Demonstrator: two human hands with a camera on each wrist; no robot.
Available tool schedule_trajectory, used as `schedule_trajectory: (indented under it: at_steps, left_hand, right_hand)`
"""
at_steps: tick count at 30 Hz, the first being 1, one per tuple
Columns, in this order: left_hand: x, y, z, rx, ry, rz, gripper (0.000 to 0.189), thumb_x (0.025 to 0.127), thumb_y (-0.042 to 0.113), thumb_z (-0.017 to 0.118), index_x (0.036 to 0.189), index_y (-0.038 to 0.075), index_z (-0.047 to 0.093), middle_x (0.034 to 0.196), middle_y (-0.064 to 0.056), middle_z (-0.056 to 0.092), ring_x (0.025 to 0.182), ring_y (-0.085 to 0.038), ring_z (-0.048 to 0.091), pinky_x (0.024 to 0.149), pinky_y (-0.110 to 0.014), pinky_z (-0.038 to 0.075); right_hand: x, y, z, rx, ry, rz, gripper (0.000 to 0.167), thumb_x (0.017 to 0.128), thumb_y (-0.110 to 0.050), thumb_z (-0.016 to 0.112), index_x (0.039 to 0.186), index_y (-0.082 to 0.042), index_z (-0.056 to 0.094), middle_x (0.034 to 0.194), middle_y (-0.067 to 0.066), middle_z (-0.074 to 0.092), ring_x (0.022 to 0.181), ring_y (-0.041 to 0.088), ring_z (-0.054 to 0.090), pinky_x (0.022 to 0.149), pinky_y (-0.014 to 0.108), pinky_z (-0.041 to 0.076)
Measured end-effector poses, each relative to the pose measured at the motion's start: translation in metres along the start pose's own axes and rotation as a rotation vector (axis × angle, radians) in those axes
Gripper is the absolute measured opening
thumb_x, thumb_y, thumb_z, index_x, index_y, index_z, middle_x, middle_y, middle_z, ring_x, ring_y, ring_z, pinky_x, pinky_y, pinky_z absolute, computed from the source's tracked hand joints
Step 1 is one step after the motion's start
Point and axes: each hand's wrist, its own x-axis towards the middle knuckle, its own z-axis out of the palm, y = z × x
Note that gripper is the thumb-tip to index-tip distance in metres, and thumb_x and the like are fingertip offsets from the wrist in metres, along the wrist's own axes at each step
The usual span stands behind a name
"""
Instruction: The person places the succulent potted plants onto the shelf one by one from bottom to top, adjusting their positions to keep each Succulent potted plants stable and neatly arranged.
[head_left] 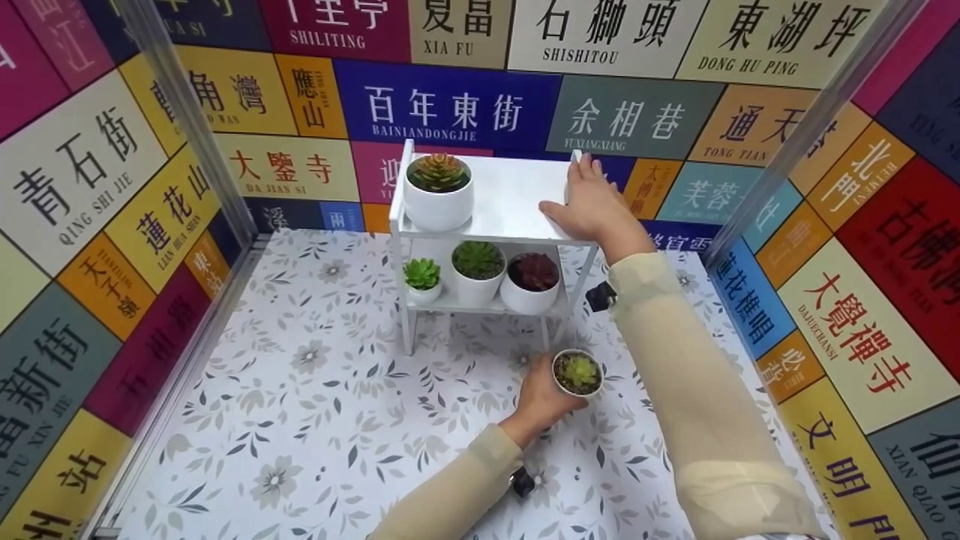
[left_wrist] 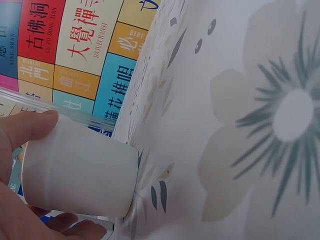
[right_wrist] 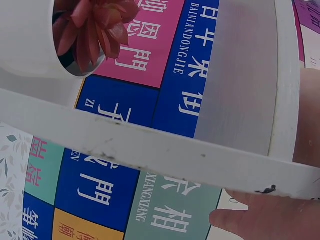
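Observation:
My left hand (head_left: 541,397) holds a white pot with a pale green succulent (head_left: 579,373), low in front of a two-tier white plant shelf (head_left: 517,196). In the left wrist view, thumb and fingers wrap the white pot (left_wrist: 85,172), its base right at the tablecloth. My right hand (head_left: 596,206) grips the shelf's top right end, thumb over the upper board. An orange-green succulent (head_left: 439,176) in a white pot stands at the upper left. Below sit a small bright green succulent (head_left: 422,275), a dark green one (head_left: 478,260) and a dark red one (head_left: 533,272).
A floral tablecloth (head_left: 300,405) covers the table. Panels with colourful street-name signs (head_left: 442,105) stand behind and on both sides, with metal posts (head_left: 199,127) at the corners. The shelf's white rail (right_wrist: 150,145) crosses the right wrist view.

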Motion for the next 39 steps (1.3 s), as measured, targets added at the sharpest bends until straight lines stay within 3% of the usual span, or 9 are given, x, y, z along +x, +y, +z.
schedule_trajectory:
  at_steps: [11, 19, 29, 39]
  left_hand:
    - [0.002, 0.001, 0.002, 0.018, -0.012, -0.02, 0.097, 0.059, 0.02, 0.099, 0.146, 0.008, 0.056, 0.136, -0.012, 0.066, 0.127, -0.03, 0.063, 0.113, -0.043, 0.05]
    - [0.003, 0.003, 0.005, 0.06, -0.025, -0.073, 0.103, 0.06, 0.021, 0.1, 0.149, 0.008, 0.052, 0.14, -0.012, 0.064, 0.129, -0.03, 0.062, 0.114, -0.043, 0.05]
    - [0.007, -0.004, 0.01, 0.01, -0.022, -0.081, 0.105, 0.056, 0.019, 0.101, 0.15, 0.014, 0.053, 0.138, -0.007, 0.064, 0.129, -0.026, 0.062, 0.114, -0.042, 0.049]
    - [0.01, -0.01, 0.013, -0.025, -0.025, -0.048, 0.106, 0.055, 0.019, 0.101, 0.15, 0.014, 0.053, 0.139, -0.005, 0.067, 0.13, -0.023, 0.062, 0.116, -0.037, 0.048]
  right_hand:
    - [-0.001, 0.0, 0.0, 0.001, -0.002, 0.004, 0.104, 0.103, -0.065, 0.047, 0.169, -0.003, -0.005, 0.177, 0.017, -0.017, 0.166, 0.037, -0.011, 0.134, 0.059, -0.001]
    - [0.001, 0.001, 0.001, 0.0, -0.003, -0.01, 0.104, 0.103, -0.064, 0.048, 0.169, -0.001, -0.003, 0.177, 0.019, -0.016, 0.166, 0.038, -0.011, 0.134, 0.059, 0.0]
    - [0.001, 0.002, 0.001, 0.0, -0.004, -0.013, 0.105, 0.103, -0.066, 0.047, 0.169, -0.002, -0.005, 0.176, 0.018, -0.018, 0.166, 0.038, -0.011, 0.134, 0.06, 0.001]
    - [0.0, 0.002, 0.0, 0.01, -0.001, -0.009, 0.106, 0.102, -0.067, 0.048, 0.169, -0.003, -0.004, 0.176, 0.018, -0.018, 0.166, 0.037, -0.011, 0.134, 0.059, 0.001]
